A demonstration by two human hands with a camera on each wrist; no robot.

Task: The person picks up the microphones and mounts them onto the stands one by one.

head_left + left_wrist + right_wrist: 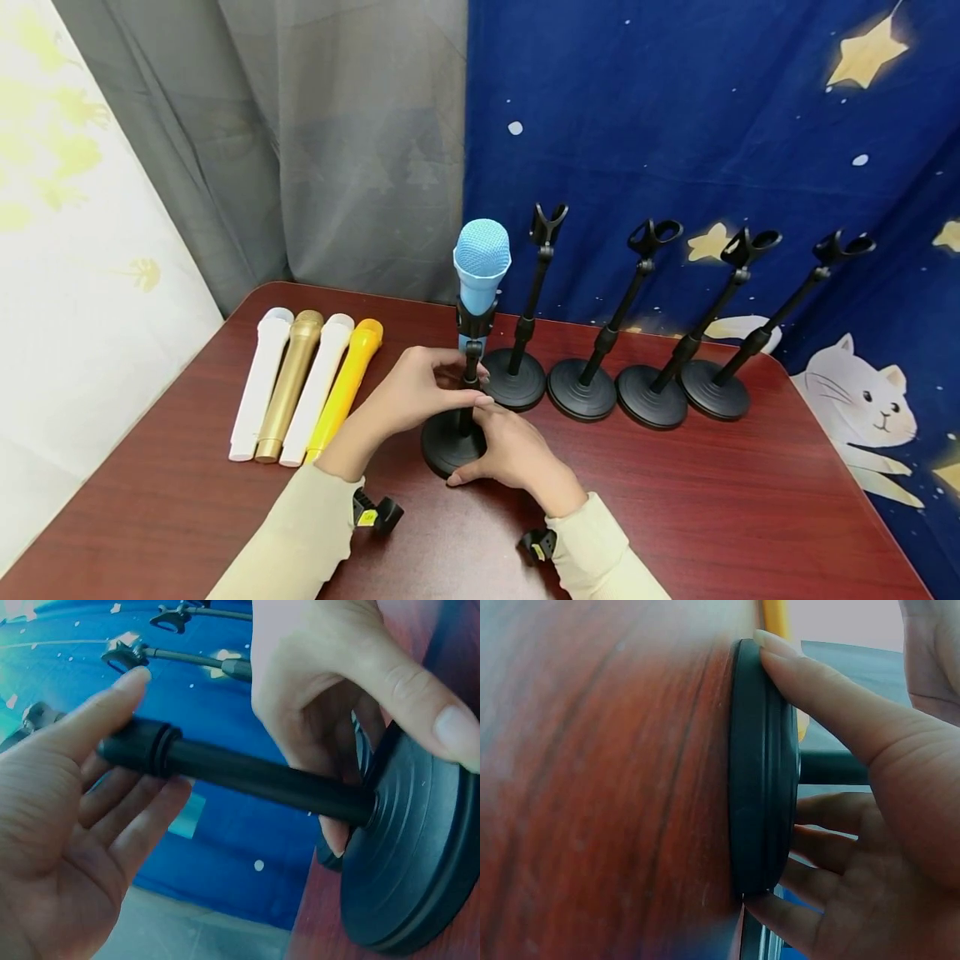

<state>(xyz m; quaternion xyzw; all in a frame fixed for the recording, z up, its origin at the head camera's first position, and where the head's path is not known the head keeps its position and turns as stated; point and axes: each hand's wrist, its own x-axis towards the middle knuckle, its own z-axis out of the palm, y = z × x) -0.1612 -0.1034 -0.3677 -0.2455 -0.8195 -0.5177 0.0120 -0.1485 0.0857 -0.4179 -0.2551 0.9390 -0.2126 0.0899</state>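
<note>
A light blue microphone sits upright in the clip of a black desktop microphone stand, at the middle of the table. My left hand holds the stand's pole, thumb on one side of the collar and fingers round behind it. Lower down, my right hand grips the round base, with the thumb on its near edge and the fingers spread over the far side. In the right wrist view the base appears to lie flat against the tabletop. My hands hide part of the pole in the head view.
Four-sided dark red table. Left of my hands lie a white microphone, a gold one, another white one and a yellow one. Several black stands with vacant clips, including one stand, line the back right.
</note>
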